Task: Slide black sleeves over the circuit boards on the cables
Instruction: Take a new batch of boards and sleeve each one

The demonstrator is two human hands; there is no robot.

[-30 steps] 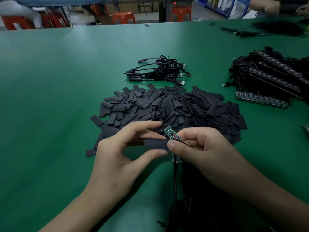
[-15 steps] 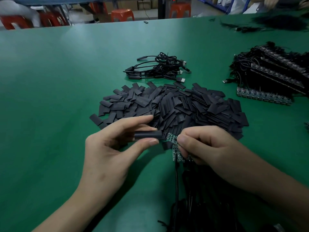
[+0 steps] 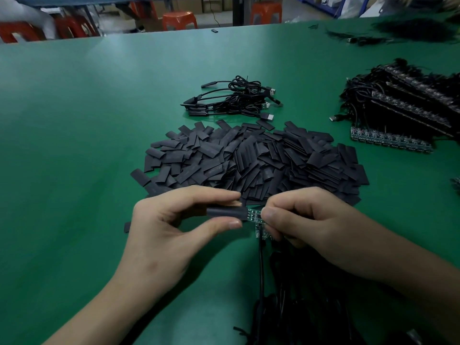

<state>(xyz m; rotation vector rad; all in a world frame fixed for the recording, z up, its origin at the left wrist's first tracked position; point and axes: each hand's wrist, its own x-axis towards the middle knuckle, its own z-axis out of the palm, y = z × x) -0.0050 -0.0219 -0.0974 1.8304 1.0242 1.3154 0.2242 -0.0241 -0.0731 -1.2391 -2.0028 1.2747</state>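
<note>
Black tubular sleeve (image 3: 225,212): pinched in the left hand (image 3: 169,227) grip, its mouth set on the end of the green circuit board (image 3: 254,216).
Right grip: the right hand (image 3: 306,220) is curled round the board's cable end.
Progress: this board is mostly uncovered; a few sleeved cables (image 3: 231,100) are laid beyond the loose sleeve pile (image 3: 249,160); rows of bare boards (image 3: 390,140) are left.
Surface: green worktop (image 3: 74,145); orange stools (image 3: 179,19) are seen behind.

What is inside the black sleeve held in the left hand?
A green circuit board enters the black sleeve at the end facing the right hand, which pinches the board's exposed part. How far the board reaches inside cannot be seen: the sleeve covers it.
</note>
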